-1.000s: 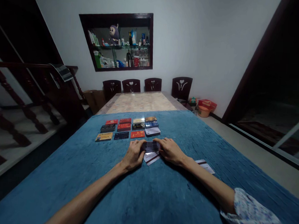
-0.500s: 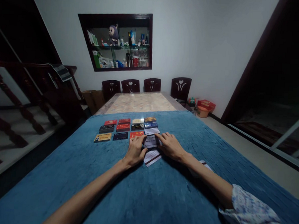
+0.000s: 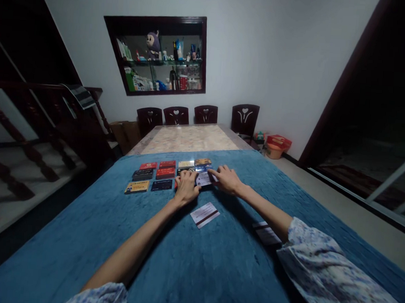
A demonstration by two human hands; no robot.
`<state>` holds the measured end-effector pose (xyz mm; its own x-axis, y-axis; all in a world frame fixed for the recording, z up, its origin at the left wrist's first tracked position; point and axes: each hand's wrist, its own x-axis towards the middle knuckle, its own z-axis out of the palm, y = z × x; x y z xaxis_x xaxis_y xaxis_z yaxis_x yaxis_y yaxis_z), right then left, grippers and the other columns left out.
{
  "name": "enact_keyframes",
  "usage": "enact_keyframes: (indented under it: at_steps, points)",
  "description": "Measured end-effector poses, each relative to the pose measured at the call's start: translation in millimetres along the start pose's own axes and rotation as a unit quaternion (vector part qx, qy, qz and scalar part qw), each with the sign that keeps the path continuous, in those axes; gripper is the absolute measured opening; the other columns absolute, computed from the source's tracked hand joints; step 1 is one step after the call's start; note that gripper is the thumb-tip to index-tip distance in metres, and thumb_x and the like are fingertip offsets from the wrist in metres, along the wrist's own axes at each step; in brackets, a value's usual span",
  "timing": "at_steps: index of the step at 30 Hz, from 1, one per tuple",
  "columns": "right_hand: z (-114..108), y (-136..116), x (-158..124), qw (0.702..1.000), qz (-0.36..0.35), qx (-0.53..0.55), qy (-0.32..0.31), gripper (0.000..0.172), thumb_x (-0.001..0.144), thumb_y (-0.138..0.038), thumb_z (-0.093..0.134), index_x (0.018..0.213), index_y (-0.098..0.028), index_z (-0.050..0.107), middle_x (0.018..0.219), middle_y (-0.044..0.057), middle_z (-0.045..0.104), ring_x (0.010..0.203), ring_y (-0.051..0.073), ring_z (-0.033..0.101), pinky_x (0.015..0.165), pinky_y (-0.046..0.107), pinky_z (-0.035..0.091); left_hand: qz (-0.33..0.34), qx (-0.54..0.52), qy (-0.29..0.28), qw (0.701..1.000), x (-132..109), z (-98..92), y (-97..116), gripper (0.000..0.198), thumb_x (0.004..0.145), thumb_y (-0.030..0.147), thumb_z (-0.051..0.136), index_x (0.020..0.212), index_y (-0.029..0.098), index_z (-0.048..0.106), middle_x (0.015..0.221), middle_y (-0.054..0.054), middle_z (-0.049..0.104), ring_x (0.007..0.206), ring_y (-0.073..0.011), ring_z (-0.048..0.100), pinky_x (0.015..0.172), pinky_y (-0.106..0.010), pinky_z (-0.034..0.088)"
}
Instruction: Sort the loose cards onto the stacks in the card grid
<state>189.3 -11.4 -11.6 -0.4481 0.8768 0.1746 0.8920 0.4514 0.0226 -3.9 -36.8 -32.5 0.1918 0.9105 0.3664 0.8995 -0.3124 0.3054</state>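
Between my two hands is a pale card (image 3: 205, 179) with dark print, its edges gripped from both sides over the right end of the nearest row. My left hand (image 3: 187, 187) closes on its left edge and partly covers a red card behind it. On the right edge, the fingers of my right hand (image 3: 227, 178) are closed too. Nearer to me, a white card with a dark stripe (image 3: 205, 214) lies alone on the blue cloth (image 3: 154, 263). Another striped white card (image 3: 266, 233) lies under my right forearm, partly hidden.
Several cards stand in rows to the left, among them a yellow card (image 3: 137, 187), a dark blue card (image 3: 162, 184) and a red card (image 3: 166, 173). Behind the cloth is the bare tabletop (image 3: 189, 139). Dark chairs (image 3: 244, 120) line the far end.
Both hands have moved away from me with the pale card, off the striped card, which now shows whole. More of the other striped card shows beside my right forearm.
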Motion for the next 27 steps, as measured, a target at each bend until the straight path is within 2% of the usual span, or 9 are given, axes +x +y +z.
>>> enact_keyframes:
  at_steps: [6, 12, 19, 27]
  points:
    - [7, 6, 18, 0.999, 0.005, 0.009, -0.044, 0.054, 0.091, -0.03, 0.059, 0.144, -0.033, 0.047, 0.128, 0.016, 0.057, 0.119, 0.033, 0.047, 0.089, 0.047, 0.045, -0.013, 0.019, -0.036, 0.999, 13, 4.6, -4, 0.041, 0.079, 0.023, 0.063, 0.12, 0.022, 0.057, 0.128, -0.012, 0.058, 0.122, -0.0326, 0.041, 0.096, -0.05, 0.033]
    - [15, 9, 23, 0.998, 0.006, 0.031, -0.062, 0.05, 0.091, -0.028, 0.057, 0.14, -0.03, 0.05, 0.131, 0.016, 0.056, 0.12, 0.034, 0.047, 0.089, 0.049, 0.045, -0.021, 0.023, -0.069, 0.997, 22, 11.6, -13, 0.043, 0.081, 0.027, 0.06, 0.123, 0.023, 0.059, 0.125, -0.012, 0.062, 0.121, -0.0335, 0.043, 0.096, -0.05, 0.033]
    - [21, 16, 21, 0.997, 0.004, 0.06, -0.046, 0.036, 0.091, -0.034, 0.059, 0.127, -0.029, 0.061, 0.124, 0.013, 0.061, 0.115, 0.031, 0.05, 0.087, 0.041, 0.045, -0.015, 0.019, -0.102, 0.995, 27, 12.8, -20, 0.04, 0.083, 0.032, 0.059, 0.121, 0.021, 0.065, 0.125, -0.013, 0.063, 0.123, -0.0343, 0.043, 0.094, -0.048, 0.033]
    - [27, 19, 21, 0.996, 0.013, 0.087, -0.03, 0.036, 0.092, -0.043, 0.059, 0.124, -0.028, 0.064, 0.119, 0.01, 0.065, 0.111, 0.029, 0.055, 0.085, 0.033, 0.043, -0.006, 0.014, -0.092, 0.996, 29, 15.7, -24, 0.035, 0.083, 0.035, 0.061, 0.116, 0.025, 0.068, 0.124, -0.009, 0.064, 0.124, -0.0336, 0.041, 0.095, -0.048, 0.033]
